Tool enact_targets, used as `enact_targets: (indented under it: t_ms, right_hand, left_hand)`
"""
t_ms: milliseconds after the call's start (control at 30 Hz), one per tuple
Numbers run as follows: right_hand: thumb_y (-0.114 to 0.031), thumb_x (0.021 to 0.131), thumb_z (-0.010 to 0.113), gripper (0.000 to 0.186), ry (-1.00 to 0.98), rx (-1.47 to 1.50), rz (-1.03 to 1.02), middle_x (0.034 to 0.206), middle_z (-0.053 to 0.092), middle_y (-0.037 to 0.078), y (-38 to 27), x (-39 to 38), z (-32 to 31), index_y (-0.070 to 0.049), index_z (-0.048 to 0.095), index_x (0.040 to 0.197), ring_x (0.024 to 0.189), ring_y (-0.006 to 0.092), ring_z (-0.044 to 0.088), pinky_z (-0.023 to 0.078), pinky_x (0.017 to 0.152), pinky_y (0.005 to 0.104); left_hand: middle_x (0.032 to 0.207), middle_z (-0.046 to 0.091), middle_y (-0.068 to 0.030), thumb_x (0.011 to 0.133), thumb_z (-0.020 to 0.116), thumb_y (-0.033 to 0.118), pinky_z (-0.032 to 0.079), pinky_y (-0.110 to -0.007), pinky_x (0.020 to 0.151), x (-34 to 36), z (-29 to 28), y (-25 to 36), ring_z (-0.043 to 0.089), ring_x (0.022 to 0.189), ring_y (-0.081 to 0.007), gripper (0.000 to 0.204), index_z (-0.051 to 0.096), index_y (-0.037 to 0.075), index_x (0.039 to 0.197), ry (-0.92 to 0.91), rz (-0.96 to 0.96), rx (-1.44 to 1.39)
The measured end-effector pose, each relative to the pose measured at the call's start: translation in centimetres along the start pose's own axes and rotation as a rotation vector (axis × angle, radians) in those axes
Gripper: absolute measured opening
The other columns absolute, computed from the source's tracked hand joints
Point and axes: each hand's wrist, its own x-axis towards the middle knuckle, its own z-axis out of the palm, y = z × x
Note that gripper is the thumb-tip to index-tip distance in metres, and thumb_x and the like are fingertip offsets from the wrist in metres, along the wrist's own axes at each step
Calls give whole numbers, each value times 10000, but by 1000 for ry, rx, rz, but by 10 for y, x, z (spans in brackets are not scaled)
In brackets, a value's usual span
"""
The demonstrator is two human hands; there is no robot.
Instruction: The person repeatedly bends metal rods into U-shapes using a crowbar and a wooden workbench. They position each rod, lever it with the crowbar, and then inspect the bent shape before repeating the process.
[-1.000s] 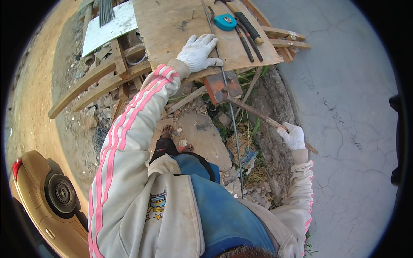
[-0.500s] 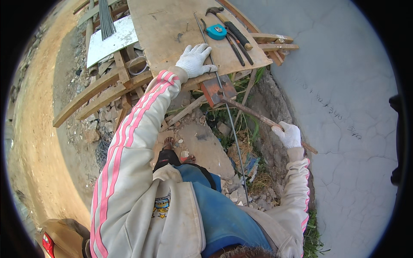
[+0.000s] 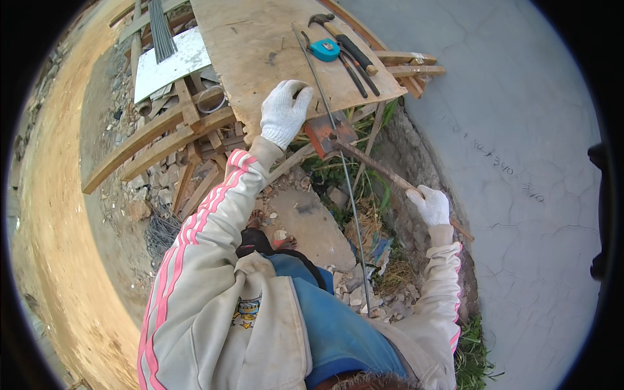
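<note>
My gloved left hand (image 3: 283,112) is raised at the near edge of the plywood board (image 3: 237,52), left of a long thin steel rod (image 3: 354,214); its fingers curl loosely, thumb apart, with nothing visible in them. The rod lies across the board and an orange, rusty metal block (image 3: 320,135), then runs down toward my body. My gloved right hand (image 3: 429,205) grips a rusty bar (image 3: 381,170), whose far end meets the block at the rod. A hammer (image 3: 352,49), a teal tape measure (image 3: 324,49) and a pincer-like tool (image 3: 363,79) lie on the board.
Timber beams (image 3: 153,142) and a white panel (image 3: 170,65) with a bundle of thin rods (image 3: 162,36) are at left. Rubble, weeds and tangled wire (image 3: 159,235) lie below. A cracked grey concrete surface (image 3: 520,240) spans the right, a dirt path (image 3: 71,214) the far left.
My left hand has lifted off the board and rod, moved down and slightly left, and curled its fingers. My right hand, still on the bar, has shifted slightly left.
</note>
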Motion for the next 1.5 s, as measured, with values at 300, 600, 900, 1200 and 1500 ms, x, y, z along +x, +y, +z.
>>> enact_targets:
  t_ms: [300, 600, 900, 1200, 1500]
  right_hand:
    - [-663, 904, 736, 586, -4, -63, -7, 772, 688, 235, -2, 2, 5, -78, 717, 890, 817, 474, 687, 514, 719, 543]
    - [-656, 889, 767, 569, 71, -139, -47, 754, 690, 218, -2, 3, 12, -91, 700, 866, 794, 462, 698, 527, 700, 535]
    - [-710, 891, 727, 612, -4, -100, 11, 832, 724, 215, -6, 3, 10, -98, 734, 917, 855, 453, 716, 543, 761, 541]
    - [-728, 889, 719, 629, 35, -128, 82, 842, 735, 206, -18, -12, 20, -102, 744, 938, 858, 447, 723, 552, 771, 541]
    - [-730, 898, 708, 629, 130, -114, 186, 840, 743, 210, -49, -53, 40, -103, 753, 933, 855, 447, 728, 552, 767, 541]
  left_hand:
    - [1164, 724, -73, 1132, 589, 487, 517, -337, 1047, -273, 17, 149, 675, 1112, -181, 527, 684, -2, 1304, -1356, -951, -1038]
    - [1020, 691, -17, 1170, 502, 458, 529, -319, 883, -304, 19, 151, 638, 958, -127, 460, 693, 69, 1016, -1300, -1146, -1363]
    - [900, 660, -38, 1156, 515, 503, 517, -306, 701, -295, 9, 160, 616, 755, -163, 458, 615, 109, 944, -1270, -1305, -1323]
    - [930, 654, -45, 1157, 502, 520, 566, -334, 729, -310, 0, 145, 673, 827, -222, 431, 577, 142, 964, -1269, -1352, -1319]
    - [883, 633, -3, 1161, 522, 489, 523, -324, 649, -312, -50, 125, 588, 717, -141, 396, 660, 126, 1086, -1173, -1481, -1228]
